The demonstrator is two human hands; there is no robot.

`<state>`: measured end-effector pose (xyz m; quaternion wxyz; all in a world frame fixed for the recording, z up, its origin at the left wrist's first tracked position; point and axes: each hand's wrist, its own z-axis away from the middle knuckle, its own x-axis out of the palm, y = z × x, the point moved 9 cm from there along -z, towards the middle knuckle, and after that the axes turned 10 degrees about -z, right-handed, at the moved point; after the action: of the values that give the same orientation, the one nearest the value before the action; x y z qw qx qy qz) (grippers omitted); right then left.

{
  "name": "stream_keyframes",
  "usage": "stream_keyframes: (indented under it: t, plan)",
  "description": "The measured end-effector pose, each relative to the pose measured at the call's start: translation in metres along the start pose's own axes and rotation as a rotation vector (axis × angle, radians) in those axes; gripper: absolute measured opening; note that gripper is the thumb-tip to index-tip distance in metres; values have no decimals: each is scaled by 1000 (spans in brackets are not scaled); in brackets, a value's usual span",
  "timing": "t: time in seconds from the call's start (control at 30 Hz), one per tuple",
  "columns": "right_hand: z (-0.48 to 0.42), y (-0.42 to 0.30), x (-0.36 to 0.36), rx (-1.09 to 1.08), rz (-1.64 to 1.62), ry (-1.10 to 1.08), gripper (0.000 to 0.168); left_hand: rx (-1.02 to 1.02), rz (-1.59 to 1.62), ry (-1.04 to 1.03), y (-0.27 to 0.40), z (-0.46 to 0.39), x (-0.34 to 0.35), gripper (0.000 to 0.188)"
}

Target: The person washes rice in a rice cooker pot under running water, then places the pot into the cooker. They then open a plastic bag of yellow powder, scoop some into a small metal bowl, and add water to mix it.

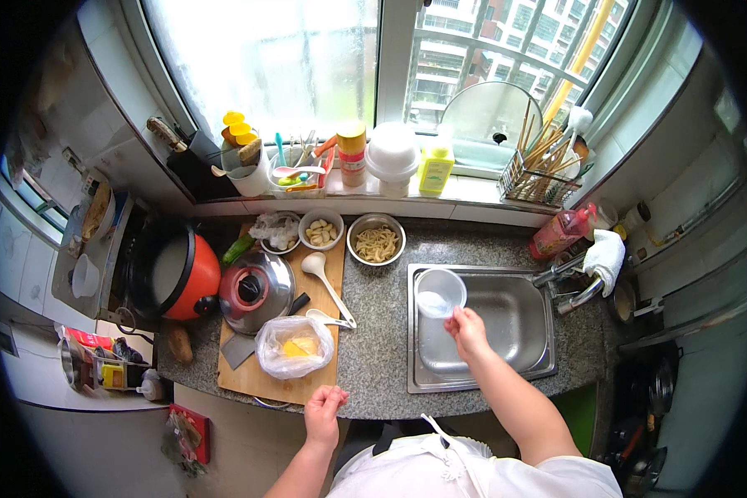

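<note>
Over the left part of the stainless steel sink [516, 336], my right hand [469, 335] grips the rim of a clear plastic bowl [441, 283]. The bowl looks empty, its mouth turned up towards me. My left hand [324, 414] hangs by the counter's front edge with its fingers curled together; I see nothing clearly held in it. Just beyond it is a wooden cutting board [243, 376]. On the board are a bowl lined with a clear plastic bag [294, 348] with something yellow inside, a cleaver [239, 350], a white ladle [324, 274] and a smaller white spoon [328, 319].
A metal pot lid [277, 292], a cucumber [238, 249] and a bowl of garlic cloves [322, 231] sit towards the back. Beside them is a metal bowl of pale strips [376, 243]. An orange-red pot [193, 274] stands left; a faucet [579, 299] reaches over the sink's right side.
</note>
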<state>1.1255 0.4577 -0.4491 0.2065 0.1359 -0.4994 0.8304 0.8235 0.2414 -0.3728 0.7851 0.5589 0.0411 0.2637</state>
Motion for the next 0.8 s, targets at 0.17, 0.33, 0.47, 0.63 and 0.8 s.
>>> stream_keyframes:
  t: [0.17,0.33,0.47,0.63,0.8]
  plan:
    - [-89,-24,6,-134,25,110,19,51,-23,8,-8,-1,-23,28]
    - [-157,-12,10,-56,-25,174,21,-125,-13,238,-46,16,-63,21]
    - [-182,1,7,-9,0,163,26,-241,81,380,-82,37,-89,14]
    - [-170,18,3,141,-10,152,45,-289,97,480,-123,56,-122,11]
    - [-108,33,31,113,127,-189,35,-325,194,671,-176,84,-157,25]
